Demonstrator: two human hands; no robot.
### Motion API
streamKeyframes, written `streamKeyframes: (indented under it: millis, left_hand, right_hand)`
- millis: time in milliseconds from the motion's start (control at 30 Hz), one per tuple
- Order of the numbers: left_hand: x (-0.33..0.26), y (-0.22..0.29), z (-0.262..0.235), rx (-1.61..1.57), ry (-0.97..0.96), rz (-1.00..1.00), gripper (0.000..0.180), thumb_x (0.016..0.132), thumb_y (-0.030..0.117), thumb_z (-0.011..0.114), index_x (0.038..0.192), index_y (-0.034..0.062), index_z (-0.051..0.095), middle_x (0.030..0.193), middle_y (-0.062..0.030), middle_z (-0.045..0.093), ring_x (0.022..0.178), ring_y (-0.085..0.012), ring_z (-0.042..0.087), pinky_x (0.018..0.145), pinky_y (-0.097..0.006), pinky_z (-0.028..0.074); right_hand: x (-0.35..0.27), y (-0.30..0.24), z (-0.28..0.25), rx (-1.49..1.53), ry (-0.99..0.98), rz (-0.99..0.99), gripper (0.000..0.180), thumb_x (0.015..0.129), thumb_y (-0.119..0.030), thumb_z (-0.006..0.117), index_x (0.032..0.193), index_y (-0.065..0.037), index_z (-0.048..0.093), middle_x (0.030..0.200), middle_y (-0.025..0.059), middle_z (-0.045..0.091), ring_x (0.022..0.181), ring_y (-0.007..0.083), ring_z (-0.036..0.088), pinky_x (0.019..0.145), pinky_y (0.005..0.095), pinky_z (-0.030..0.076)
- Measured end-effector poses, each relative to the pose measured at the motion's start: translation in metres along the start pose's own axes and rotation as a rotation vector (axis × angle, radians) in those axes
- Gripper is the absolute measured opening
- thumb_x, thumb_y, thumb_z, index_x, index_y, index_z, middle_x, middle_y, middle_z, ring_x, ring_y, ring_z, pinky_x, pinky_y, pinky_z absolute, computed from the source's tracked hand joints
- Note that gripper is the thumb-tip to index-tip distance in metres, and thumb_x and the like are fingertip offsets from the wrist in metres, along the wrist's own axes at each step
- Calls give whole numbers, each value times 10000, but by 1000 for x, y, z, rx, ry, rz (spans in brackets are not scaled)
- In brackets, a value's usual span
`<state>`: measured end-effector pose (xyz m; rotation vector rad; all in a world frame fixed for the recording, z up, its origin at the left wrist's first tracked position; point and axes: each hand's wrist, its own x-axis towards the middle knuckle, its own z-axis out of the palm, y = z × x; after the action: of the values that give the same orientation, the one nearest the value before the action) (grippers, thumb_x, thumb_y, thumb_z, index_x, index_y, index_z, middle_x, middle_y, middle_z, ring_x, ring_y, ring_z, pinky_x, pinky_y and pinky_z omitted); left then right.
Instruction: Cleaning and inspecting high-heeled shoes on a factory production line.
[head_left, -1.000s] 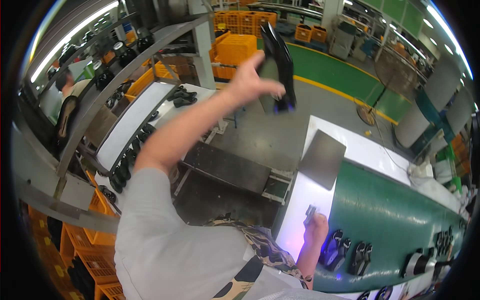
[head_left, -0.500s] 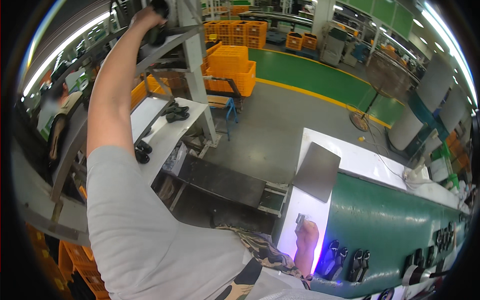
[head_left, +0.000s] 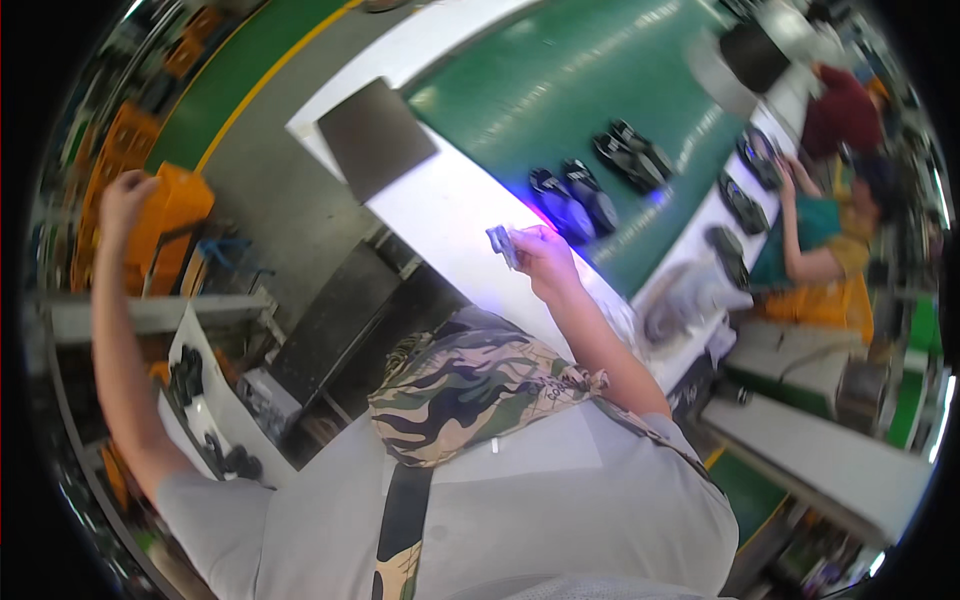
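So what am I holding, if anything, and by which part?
Your right hand grips a small grey object, type unclear, by its right end in view. Nothing visible is held by your left hand.

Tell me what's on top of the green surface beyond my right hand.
Beyond your right hand, two pairs of dark shoes lie on the green surface; the nearer looks bluish. Whatever lies directly beneath them is covered; the far end is blurred.
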<state>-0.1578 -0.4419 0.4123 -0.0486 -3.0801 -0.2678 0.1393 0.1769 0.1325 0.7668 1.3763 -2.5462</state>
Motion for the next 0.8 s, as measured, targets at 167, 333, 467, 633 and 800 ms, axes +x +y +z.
streamKeyframes:
  millis: [167, 333, 467, 633, 800]
  left_hand:
    - [-57, 328, 264, -711, -764, 15, 393, 879, 351, 692, 1048, -3, 664, 837, -58, 652, 680, -133, 617, 637, -290, 511]
    - [-146, 506, 467, -874, -1135, -216, 658, 777, 557, 751, 1115, 9, 617, 1029, -165, 664, 896, -285, 668, 747, -378, 563]
    - [-157, 597, 509, -747, -1148, -290, 488, 819, 563, 698, 1059, 141, 644, 968, -55, 671, 821, -220, 626, 681, -341, 507]
    - [-144, 628, 537, -745, -1198, -351, 537, 878, 561, 626, 1241, 171, 563, 1120, -109, 642, 877, -276, 638, 740, -397, 537]
    - [-160, 629, 544, -786, -1102, -534, 684, 846, 584, 653, 1334, 133, 489, 1258, -202, 556, 896, -386, 632, 811, -456, 548]
  right_hand:
    - [-55, -6, -93, 185, 218, -90, 170, 845, -122, 718, 870, -104, 551, 794, 23, 648, 671, 121, 603, 603, 276, 470]
    - [-149, -1, -180, 260, 518, -251, 149, 831, -91, 722, 887, -93, 585, 801, 13, 647, 649, 99, 578, 594, 255, 458]
    - [-204, 16, -248, 245, 833, -349, 169, 802, -78, 741, 908, -80, 609, 787, -9, 630, 635, 82, 551, 593, 240, 444]
    - [-219, 48, -305, 152, 1092, -431, 166, 766, -60, 756, 852, -36, 616, 758, -16, 604, 642, 95, 563, 591, 263, 464]
    - [-216, 40, -308, -587, 1232, -514, 140, 739, -77, 740, 797, -38, 620, 782, 81, 632, 700, 223, 618, 661, 328, 488]
